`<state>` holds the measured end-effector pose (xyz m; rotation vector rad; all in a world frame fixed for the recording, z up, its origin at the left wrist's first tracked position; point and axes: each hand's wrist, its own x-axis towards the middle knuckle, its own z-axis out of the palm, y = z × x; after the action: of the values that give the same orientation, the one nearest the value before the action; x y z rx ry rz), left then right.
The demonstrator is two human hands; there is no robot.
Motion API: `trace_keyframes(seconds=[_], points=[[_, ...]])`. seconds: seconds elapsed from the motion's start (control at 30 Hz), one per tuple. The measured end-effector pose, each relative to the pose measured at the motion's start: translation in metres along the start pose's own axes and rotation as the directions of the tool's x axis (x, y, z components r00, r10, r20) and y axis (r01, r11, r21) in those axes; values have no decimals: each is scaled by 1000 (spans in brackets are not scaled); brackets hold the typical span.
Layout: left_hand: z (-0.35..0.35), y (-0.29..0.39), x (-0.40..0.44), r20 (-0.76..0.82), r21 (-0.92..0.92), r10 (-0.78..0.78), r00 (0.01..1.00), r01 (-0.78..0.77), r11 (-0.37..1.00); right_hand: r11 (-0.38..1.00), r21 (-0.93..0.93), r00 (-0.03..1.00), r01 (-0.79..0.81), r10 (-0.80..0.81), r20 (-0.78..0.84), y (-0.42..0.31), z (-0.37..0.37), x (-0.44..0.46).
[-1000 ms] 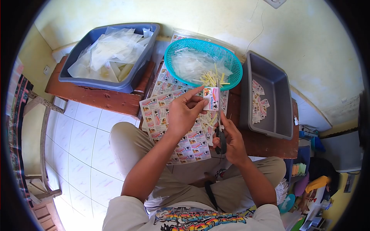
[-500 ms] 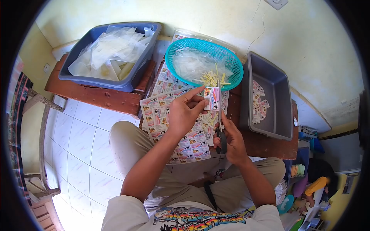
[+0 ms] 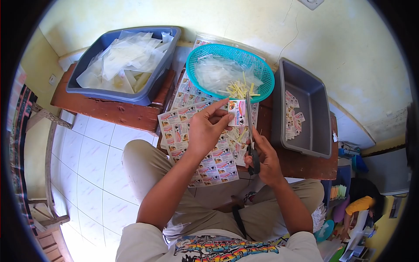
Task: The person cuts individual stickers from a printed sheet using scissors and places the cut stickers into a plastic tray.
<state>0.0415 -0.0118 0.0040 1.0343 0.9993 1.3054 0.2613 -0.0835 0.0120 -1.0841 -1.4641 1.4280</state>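
My left hand [image 3: 208,130] pinches a small printed label [image 3: 237,114] between thumb and fingers. My right hand [image 3: 267,160] is closed around the black handles of a pair of scissors [image 3: 254,158]. The blades point away from me, just along the label's right edge; whether they touch it I cannot tell. Beneath my hands lie printed label sheets [image 3: 179,142] and thin paper strips. Beyond the label, a turquoise basket [image 3: 190,74] holds clear plastic pieces and pale yellow offcuts [image 3: 242,90].
On the left, a blue-grey tub [image 3: 150,94] full of translucent plastic sheets stands on a wooden bench [image 3: 104,108]. At right, a grey tub [image 3: 315,109] contains several cut labels [image 3: 293,120]. Another person [image 3: 364,203] bends over things at the lower right.
My left hand and the label have shifted slightly left. The scissors' handles have moved a little right, and the other person's arm at lower right has changed position.
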Motion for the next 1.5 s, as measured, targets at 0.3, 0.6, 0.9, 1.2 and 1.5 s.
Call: trace_keyframes(seconds=[0.3, 0.6, 0.9, 1.2, 1.5], points=[[-10, -3, -4, -1, 12, 29, 1000, -29, 1000, 765, -643, 998, -39, 63, 15, 16, -10, -2], [-4, 2, -4, 19, 80, 26, 999, -28, 996, 508, -858, 997, -75, 39, -64, 35, -14, 9], [-4, 4, -6, 19, 63, 38, 999, -39, 997, 401, -911, 996, -93, 50, -79, 40, -7, 17], [-5, 0, -4, 32, 113, 71, 997, -74, 991, 323, -942, 993, -93, 100, -64, 32, 1, 23], [-5, -4, -2, 3, 192, 125, 992, -124, 974, 302, -950, 994, -76, 101, -47, 25, 2, 25]])
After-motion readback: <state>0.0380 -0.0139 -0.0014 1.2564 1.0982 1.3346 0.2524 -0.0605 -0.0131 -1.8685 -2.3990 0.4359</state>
